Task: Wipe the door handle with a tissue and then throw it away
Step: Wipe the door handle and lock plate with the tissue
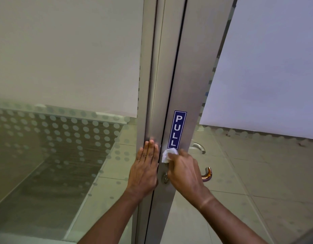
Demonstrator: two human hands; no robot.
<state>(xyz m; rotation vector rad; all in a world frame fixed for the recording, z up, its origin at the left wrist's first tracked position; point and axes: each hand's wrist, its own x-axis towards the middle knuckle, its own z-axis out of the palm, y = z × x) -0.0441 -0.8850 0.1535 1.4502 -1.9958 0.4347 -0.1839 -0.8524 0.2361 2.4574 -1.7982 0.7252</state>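
Two bare forearms enter from the bottom of the frame and reach up to the aluminium door frame (185,85) that runs down the centre. Frosted glass panels fill the upper left and upper right, with a dotted band and a tiled floor (257,182) showing through lower down.

On the left of centre, the left hand (145,171) lies flat against the fixed jamb, its fingers (149,148) straight, together and released, gripping nothing; it seems to be steadying the door. Just right of it, the right hand (185,171) presses against the door stile below the blue PULL sticker (176,129), fingers curled and clenched round a crumpled white tissue (168,154), which sticks out at the upper left of the knuckles and touches the metal just under the sticker.

A lever door handle (207,174) curves out to the right of this hand; only its bent end shows, the rest being hidden behind the hand. A second lever (198,147) appears through the glass on the far side. A small lock cylinder (165,178) sits between the two hands.

By my judgement the wiping step is in hand, around the handle's base. The next move calls for drawing the tissue along the lever out to its curved end, keeping the grip closed. No bin is in view, so throwing away calls for turning from the door.
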